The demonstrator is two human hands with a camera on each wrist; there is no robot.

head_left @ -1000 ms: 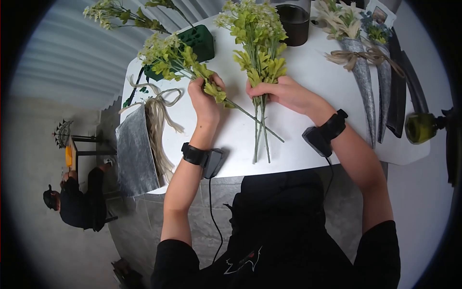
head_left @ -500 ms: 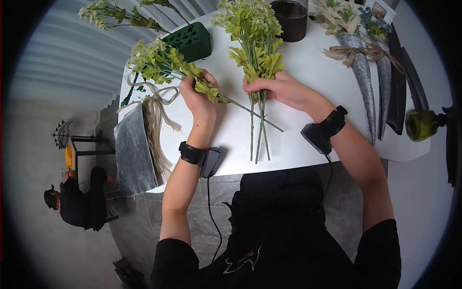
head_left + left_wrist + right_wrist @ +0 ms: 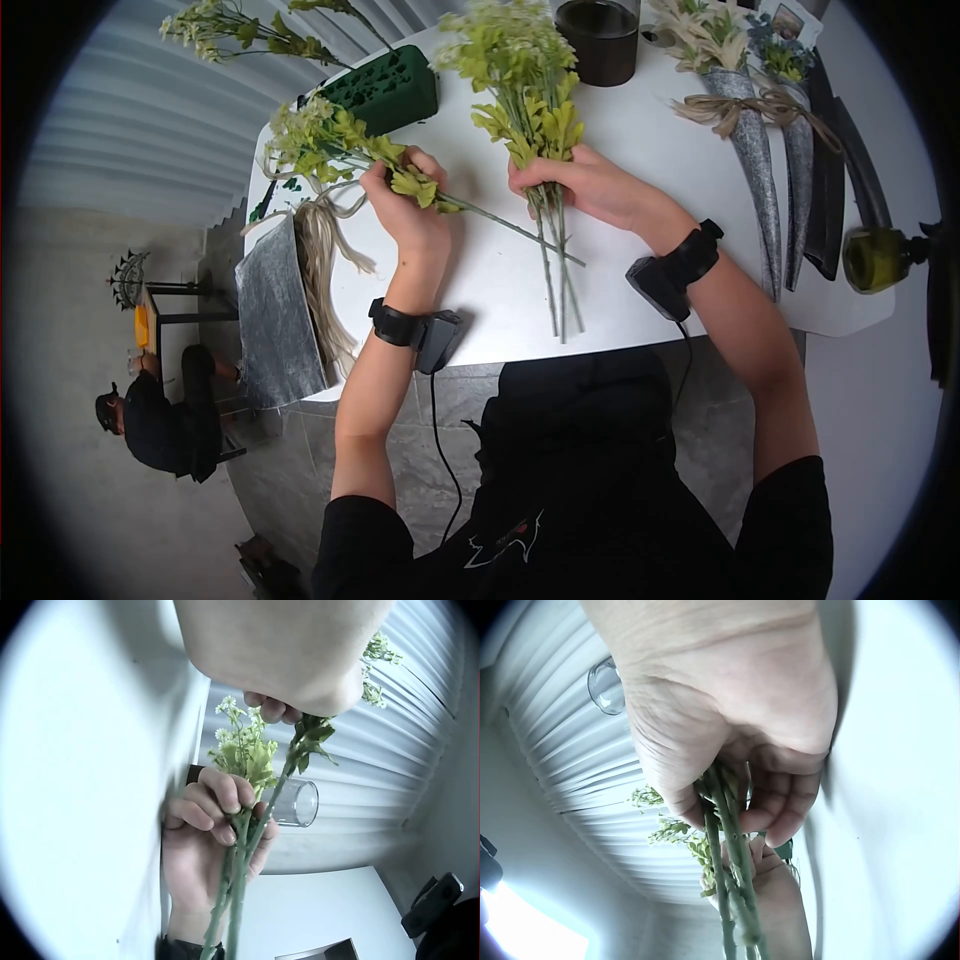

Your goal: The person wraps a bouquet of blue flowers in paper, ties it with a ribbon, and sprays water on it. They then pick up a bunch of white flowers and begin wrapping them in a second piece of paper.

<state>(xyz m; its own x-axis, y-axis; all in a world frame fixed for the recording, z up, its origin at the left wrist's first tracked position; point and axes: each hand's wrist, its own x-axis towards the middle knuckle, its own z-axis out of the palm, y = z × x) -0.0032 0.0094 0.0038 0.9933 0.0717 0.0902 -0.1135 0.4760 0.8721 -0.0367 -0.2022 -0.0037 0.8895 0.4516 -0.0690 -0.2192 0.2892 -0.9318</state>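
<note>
My left hand [image 3: 407, 208] grips a leafy artificial flower spray [image 3: 318, 142] below its small whitish blossoms. The spray leans left, and its bare stem [image 3: 505, 232] slants right, crossing the stems under my other hand. My right hand [image 3: 595, 190] holds a bunch of similar flowers [image 3: 520, 60] over the table, heads pointing away from me. In the right wrist view, the thumb and fingers of that hand curl round several green stems [image 3: 731, 862]. From the left wrist, the same stems [image 3: 234, 900] run down past the right palm; most of my left fingers are hidden there.
A green floral foam block [image 3: 395, 88] stands at the back left of the white table [image 3: 480, 325]. Raffia strands [image 3: 322, 260] and a grey sheet [image 3: 280, 320] lie left. Right are a dark container [image 3: 603, 45] and cone-shaped bouquets [image 3: 745, 150]. Another person [image 3: 170, 420] sits far left.
My left hand has shifted slightly left with its spray. The bunch in my right hand has tilted: its blossoms went left while its stem ends swung right.
</note>
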